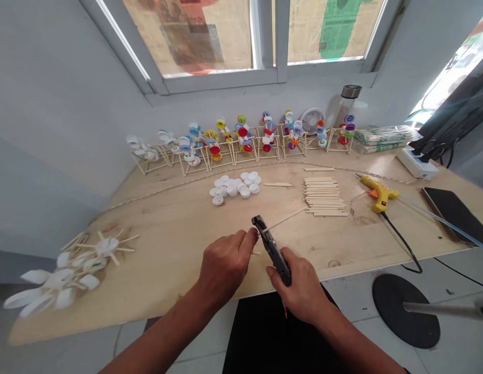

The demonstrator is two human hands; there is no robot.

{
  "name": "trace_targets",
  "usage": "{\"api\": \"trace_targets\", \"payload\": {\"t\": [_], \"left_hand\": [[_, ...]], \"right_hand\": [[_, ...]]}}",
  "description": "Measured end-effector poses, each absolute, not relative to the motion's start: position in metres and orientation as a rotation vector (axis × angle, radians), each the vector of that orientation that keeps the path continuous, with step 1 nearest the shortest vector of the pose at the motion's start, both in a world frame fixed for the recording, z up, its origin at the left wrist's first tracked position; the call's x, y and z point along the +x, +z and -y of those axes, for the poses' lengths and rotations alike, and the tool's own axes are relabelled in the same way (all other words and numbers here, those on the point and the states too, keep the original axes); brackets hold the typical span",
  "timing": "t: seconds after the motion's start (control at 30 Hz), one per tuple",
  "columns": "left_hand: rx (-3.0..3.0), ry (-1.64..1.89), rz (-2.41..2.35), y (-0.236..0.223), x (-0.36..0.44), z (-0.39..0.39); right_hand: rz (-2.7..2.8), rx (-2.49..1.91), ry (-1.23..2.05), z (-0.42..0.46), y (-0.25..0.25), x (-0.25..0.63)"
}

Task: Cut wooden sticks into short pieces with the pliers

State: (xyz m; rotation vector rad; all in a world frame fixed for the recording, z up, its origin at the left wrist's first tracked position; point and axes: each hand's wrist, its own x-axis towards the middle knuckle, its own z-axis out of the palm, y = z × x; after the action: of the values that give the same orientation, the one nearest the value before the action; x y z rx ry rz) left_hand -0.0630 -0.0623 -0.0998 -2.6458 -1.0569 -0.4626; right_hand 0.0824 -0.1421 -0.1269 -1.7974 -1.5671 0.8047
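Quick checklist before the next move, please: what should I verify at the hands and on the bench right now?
1. Right hand grip on the black pliers: ok, handles held in the palm.
2. Thin wooden stick at the pliers' head: ok, it runs out from there.
3. Left hand hold on that stick: cannot tell, the fingers hide the contact.
4. Left fingertips clear of the pliers' head: not ok, they sit right against it.
5. Yellow glue gun power: cannot tell, the plug is out of view.
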Motion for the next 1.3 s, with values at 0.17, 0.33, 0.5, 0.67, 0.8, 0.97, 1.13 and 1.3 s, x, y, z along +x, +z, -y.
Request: {"api": "trace_targets", "payload": {"t": [0.17,0.33,0.5,0.67,0.8,0.97,1.13,1.3], "left_hand": [[-2.916,-0.494,1.151,-0.099,-0.066,0.06],[-3.284,-0.455,1.394,-0.082,-0.065,0.058],[-3.768,-0.563,1.58,-0.069,-0.066,0.05],[-4.189,-0.231,1.944,-0.072,-0.073,0.039],[-4.099,-0.306,1.815,-0.069,-0.072,0.036],[-3.662,-0.46,1.472,-0.066,-0.068,0.046],[-3.004,-0.547,1.341,-0.088,-0.065,0.065],[-2.889,-0.624,1.249,-0.101,-0.063,0.064]], "right_hand": [[1.585,-1.777,0.876,0.145,-0.123,0.086],[1.587,-1.746,0.897,0.148,-0.122,0.087],[1.595,-1.716,0.918,0.151,-0.122,0.089],[1.606,-1.717,0.918,0.151,-0.122,0.089],[1.606,-1.749,0.869,0.147,-0.126,0.087],[1.62,-1.794,0.817,0.144,-0.127,0.084],[1.622,-1.824,0.771,0.142,-0.128,0.081],[1.609,-1.841,0.787,0.14,-0.127,0.082]]}}
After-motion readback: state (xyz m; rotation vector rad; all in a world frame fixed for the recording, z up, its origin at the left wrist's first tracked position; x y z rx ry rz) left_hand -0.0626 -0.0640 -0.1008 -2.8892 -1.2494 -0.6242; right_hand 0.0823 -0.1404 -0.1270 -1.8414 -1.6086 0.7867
